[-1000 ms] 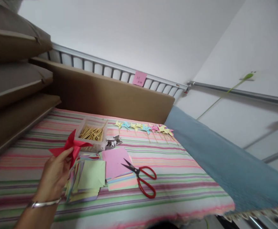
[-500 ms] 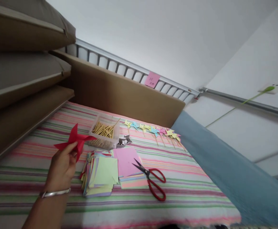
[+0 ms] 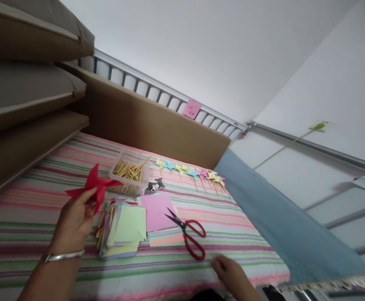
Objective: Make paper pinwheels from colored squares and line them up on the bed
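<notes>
My left hand point(image 3: 77, 213) pinches a red paper pinwheel point(image 3: 96, 184) at its centre and holds it up over the striped cloth, left of the stick box. At the lower edge my right hand point(image 3: 228, 269) is curled closed. Whether anything lies inside its fingers is hidden. Nearest to it are red-handled scissors point(image 3: 184, 228), lying with their blades partly apart and pointing up-left over pink paper point(image 3: 155, 211). A pile of coloured paper squares point(image 3: 129, 225), light green on top, sits between the left hand and the scissors.
A clear plastic box point(image 3: 143, 177) holds many thin wooden sticks. Beside it stands a small container point(image 3: 154, 186) with shiny metal bits. Finished pinwheels point(image 3: 193, 172) on sticks lie in a row farther back. Brown boards point(image 3: 145, 119) and stacked cushioned panels point(image 3: 32, 96) border the bed-like surface.
My right hand has come into view at the lower edge, right of the scissors. My left hand still holds the red pinwheel. The whole view has shifted slightly, with things appearing farther left.
</notes>
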The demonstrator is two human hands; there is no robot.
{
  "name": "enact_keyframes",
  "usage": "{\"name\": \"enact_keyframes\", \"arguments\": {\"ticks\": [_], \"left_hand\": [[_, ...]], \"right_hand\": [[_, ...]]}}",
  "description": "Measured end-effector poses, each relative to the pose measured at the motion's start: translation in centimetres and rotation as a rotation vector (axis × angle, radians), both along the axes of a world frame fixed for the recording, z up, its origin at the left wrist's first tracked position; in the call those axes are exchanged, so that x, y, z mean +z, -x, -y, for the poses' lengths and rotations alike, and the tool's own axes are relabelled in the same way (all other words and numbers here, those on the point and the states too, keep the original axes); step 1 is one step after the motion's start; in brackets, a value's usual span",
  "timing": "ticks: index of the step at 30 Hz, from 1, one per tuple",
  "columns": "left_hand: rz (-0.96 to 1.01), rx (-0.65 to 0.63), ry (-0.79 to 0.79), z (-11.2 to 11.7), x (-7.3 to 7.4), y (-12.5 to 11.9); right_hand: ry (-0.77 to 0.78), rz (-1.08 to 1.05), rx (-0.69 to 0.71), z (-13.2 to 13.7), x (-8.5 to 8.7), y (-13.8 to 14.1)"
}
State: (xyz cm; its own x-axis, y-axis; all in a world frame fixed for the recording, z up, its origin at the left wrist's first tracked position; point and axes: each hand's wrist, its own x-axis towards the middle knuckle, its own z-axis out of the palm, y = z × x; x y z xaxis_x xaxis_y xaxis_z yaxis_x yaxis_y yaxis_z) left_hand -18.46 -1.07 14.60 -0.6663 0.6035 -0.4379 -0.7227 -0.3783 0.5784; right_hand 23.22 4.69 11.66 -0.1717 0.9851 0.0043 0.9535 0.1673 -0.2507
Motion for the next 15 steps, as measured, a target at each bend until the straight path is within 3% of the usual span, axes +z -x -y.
{"name": "enact_keyframes", "arguments": {"ticks": [1,2,6,8,11,15], "left_hand": [[-0.006,-0.001,0.000,-0.1,-0.2,0.0],[-0.014,-0.004,0.004,-0.1,-0.5,0.0],[-0.041,-0.040,0.014,0.0,-2.0,0.2],[-0.049,-0.071,0.015,0.2,-2.7,0.4],[-0.073,-0.124,0.005,0.6,-3.4,0.6],[-0.055,-0.203,-0.044,0.8,-3.3,0.5]], "right_hand": [[0.048,0.092,0.187,-1.9,0.4,2.6],[0.038,0.103,0.256,-3.7,0.6,5.6],[-0.012,0.122,0.354,-10.2,0.1,17.8],[-0.007,0.151,0.350,-12.5,-0.9,22.4],[0.029,0.213,0.311,-14.9,-2.4,26.4],[0.089,0.289,0.259,-16.7,-3.6,27.9]]}}
